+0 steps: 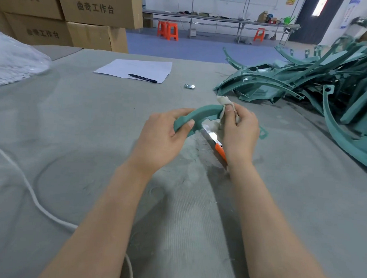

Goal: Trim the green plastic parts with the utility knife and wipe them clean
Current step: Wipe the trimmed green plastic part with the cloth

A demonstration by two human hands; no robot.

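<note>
A curved green plastic part (pixel 206 112) is held just above the grey table in front of me. My left hand (pixel 164 136) grips its near end. My right hand (pixel 240 130) presses a small off-white cloth (pixel 222 101) around the part's far section. An orange utility knife (pixel 216 144) with its blade out lies on the table under my right hand, partly hidden by the wrist. Behind my right hand the part's far end (pixel 263 132) sticks out.
A big pile of green plastic parts (pixel 305 80) fills the right side. A paper sheet (pixel 137 69) with a black pen (pixel 142 78) and a small metal piece (pixel 189 86) lie further back. Cardboard boxes (pixel 78 16) stand back left, a plastic bag (pixel 14 62) left, a white cord (pixel 36 204) near left.
</note>
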